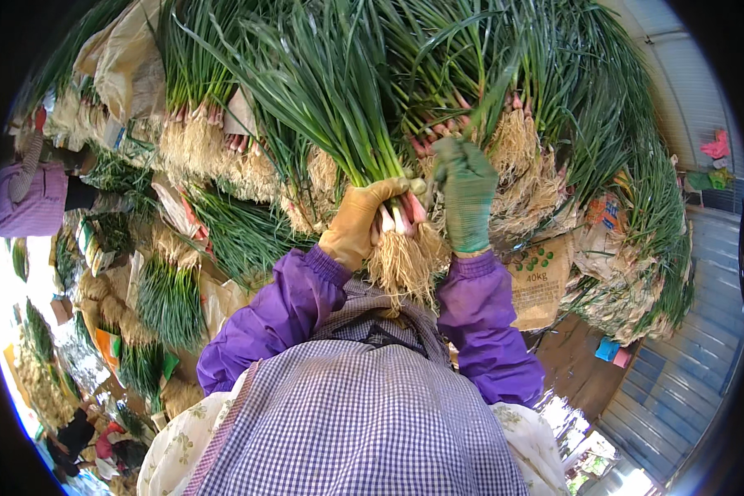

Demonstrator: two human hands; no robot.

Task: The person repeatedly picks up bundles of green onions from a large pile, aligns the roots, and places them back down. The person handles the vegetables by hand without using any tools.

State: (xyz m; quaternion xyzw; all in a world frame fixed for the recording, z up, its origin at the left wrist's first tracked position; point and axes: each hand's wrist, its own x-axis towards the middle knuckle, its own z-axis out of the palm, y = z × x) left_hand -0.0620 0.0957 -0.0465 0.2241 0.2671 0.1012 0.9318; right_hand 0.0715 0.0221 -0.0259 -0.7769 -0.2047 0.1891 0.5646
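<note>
My left hand (363, 214), in a yellow-orange glove, is wrapped around a bunch of green garlic (372, 146). Its long leaves fan upward, while pinkish-white bulbs (402, 217) and a tangle of pale roots (406, 260) hang below the thumb. Just right of the bunch, my right hand (467, 186) wears a green knit glove and has its fingers curled. A blurred green leaf (495, 102) rises from those fingers; the grip itself is smeared by motion. Behind both hands, more garlic plants (456, 118) are piled with roots towards me.
A woven sack (539, 288) lies right of my right forearm, beside another garlic heap (632, 279). More bunches (170, 297) lie on the left. A person in a purple checked garment (28, 195) is at far left. A corrugated metal wall (676, 366) runs along the right.
</note>
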